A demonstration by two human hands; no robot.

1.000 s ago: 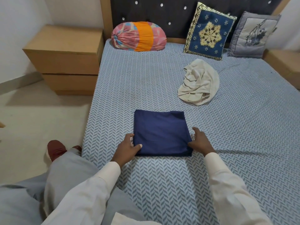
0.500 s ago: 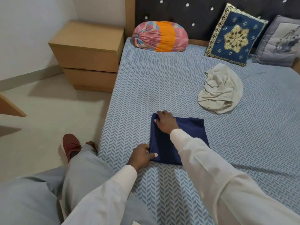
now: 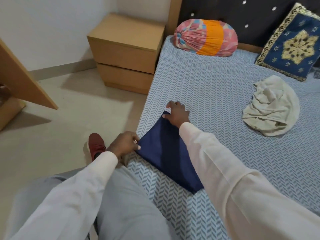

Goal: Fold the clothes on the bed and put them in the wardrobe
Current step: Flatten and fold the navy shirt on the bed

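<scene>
Pinching corners of the folded navy cloth (image 3: 164, 153) at the bed's (image 3: 207, 84) edge, centre frame, left hand (image 3: 124, 144) and right hand (image 3: 176, 115) seem ready to lift it, while the cream garment (image 3: 270, 108), right, lies unfolded.

left hand (image 3: 123, 144) – pinches cloth (image 3: 161, 153) corner | right hand (image 3: 176, 115) – arm outstretched, pinches far corner

Wooden 2-drawer nightstand (image 3: 126, 47) on the pale floor (image 3: 78, 118), well beyond the left fingers (image 3: 133, 137). Red shoe (image 3: 96, 144) near, left of them. Far past the right fingers (image 3: 171, 105): pink & orange bolster (image 3: 206, 38), blue-gold cushion (image 3: 292, 47) to its right, both by dark studded headboard (image 3: 251, 14).
</scene>
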